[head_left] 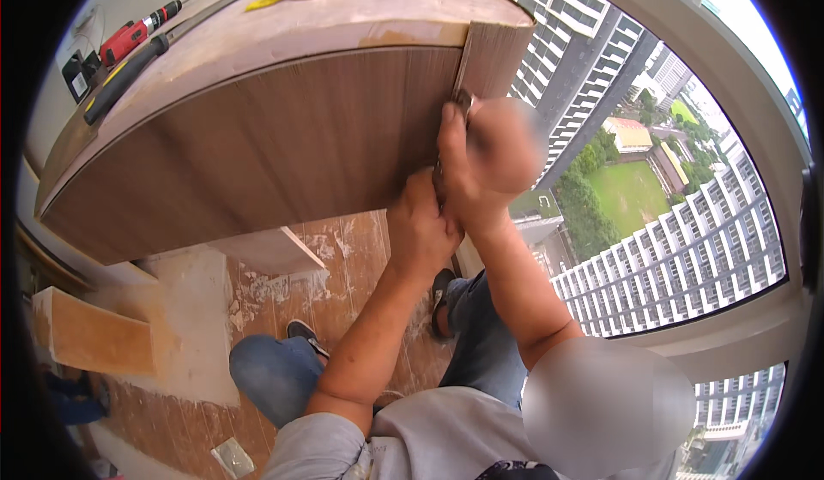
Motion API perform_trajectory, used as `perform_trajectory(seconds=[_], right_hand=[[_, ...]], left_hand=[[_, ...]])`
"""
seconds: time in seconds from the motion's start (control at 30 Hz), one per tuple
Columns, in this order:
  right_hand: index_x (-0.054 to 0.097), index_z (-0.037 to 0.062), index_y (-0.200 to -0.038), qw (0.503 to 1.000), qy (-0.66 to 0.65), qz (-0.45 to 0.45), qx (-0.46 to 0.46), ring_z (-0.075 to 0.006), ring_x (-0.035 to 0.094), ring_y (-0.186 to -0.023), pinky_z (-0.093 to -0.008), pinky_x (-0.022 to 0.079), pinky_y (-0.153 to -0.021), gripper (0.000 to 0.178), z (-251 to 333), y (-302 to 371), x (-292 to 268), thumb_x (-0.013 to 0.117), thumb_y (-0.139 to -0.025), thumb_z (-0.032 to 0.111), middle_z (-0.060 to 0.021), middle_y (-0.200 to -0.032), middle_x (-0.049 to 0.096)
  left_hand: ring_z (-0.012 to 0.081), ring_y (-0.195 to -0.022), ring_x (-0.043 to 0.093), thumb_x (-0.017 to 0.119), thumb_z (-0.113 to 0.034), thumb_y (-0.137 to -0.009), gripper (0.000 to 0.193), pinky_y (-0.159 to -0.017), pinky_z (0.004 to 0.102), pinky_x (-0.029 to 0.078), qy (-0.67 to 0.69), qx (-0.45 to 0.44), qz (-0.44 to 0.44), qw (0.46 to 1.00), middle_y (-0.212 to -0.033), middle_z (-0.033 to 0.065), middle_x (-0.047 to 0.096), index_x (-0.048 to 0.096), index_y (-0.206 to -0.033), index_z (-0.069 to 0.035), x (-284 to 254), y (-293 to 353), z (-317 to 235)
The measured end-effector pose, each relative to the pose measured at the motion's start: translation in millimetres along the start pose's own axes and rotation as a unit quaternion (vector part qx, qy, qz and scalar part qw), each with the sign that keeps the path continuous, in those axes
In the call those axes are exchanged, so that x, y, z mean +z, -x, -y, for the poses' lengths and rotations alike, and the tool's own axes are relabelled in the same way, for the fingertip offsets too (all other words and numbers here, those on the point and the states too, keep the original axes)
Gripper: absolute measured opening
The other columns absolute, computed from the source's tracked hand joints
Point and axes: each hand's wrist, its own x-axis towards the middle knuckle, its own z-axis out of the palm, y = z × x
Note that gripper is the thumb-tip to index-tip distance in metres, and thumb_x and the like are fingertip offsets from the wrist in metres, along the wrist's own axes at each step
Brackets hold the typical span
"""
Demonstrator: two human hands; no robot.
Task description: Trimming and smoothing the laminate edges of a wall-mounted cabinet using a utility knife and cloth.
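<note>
No wording is coming through legibly right now! Small dark marks [373,448] are showing on the grey shirt [429,428], but they're staying too faint and tiny for anyone's reading, folks.

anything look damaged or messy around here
Yes: the wooden floor below the curved cabinet is blotched with whitish smears, so it looks messy against the brown boards. The cabinet's top edge also shows a yellowish patch, unlike the paler rim.

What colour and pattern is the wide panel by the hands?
The panel is brown with streaked wood grain; best seen in head view.
</note>
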Motion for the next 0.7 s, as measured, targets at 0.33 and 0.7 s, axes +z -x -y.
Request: perform_trajectory(seconds=[0.33,0.7], right_hand=[[0.071,-0.0007,-0.091,1.0,0.008,0.014,-0.007,-0.0146,0.063,-0.062,-0.0255,0.049,-0.056,0.016,-3.7,10.1,-4.8,0.079,-0.079,-0.007,-0.0089,-0.081,0.068],[0.071,-0.0015,-0.089,1.0,-0.005,0.001,0.001,-0.0162,0.063,-0.063,-0.0254,0.05,-0.058,0.015,-7.1,11.8,-2.4,0.08,-0.079,-0.007,-0.0106,-0.082,0.068]], left_hand=[[0.0418,-0.077,0.07,0.072,-0.017,-0.092,0.032,-0.065,0.0463,0.057,0.004,-0.021,0.003,1.0,-0.089,0.0199,0.068,0.058,-0.114,0.001,6.2,13.1,4.4],[0.041,-0.076,0.071,0.073,-0.017,-0.092,0.031,-0.064,0.0442,0.056,-0.009,-0.016,-0.015,1.0,-0.09,0.0207,0.069,0.06,-0.113,0.002,7.2,8.7,6.6]])
